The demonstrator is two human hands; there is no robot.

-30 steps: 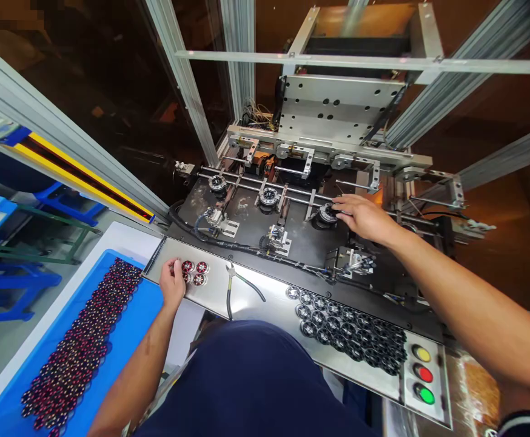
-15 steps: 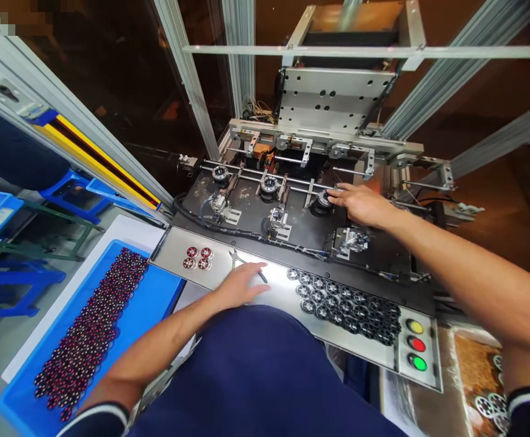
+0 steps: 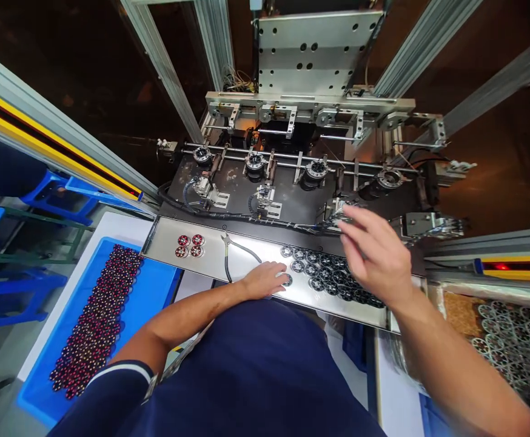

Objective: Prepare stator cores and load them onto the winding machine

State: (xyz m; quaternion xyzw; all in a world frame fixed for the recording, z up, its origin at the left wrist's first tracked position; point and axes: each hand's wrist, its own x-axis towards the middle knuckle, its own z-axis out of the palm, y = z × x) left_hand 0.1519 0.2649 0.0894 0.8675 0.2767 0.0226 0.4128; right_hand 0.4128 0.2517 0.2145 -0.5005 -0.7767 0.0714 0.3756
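Observation:
On the metal tray, my left hand has its fingertips closed on the edge of a small black round spoked part. That part sits a little apart from the rows of black round parts to its right. Above the right end of those rows is my right hand, fingers apart, with nothing seen in it. Pliers with dark handles lie beyond my left hand. Several red round parts stand at the tray's left. The third fixture of the machine holds a round part.
Further fixtures stand along the machine's dark plate, with metal clamps before them. A blue bin of red-and-black round parts is at left. Silvery rings fill a box at right. Yellow light-curtain bars flank the machine.
My right hand has come back from the third fixture to above the tray. My left hand has slid right, onto a black round part. The view has shifted, showing a fourth fixture.

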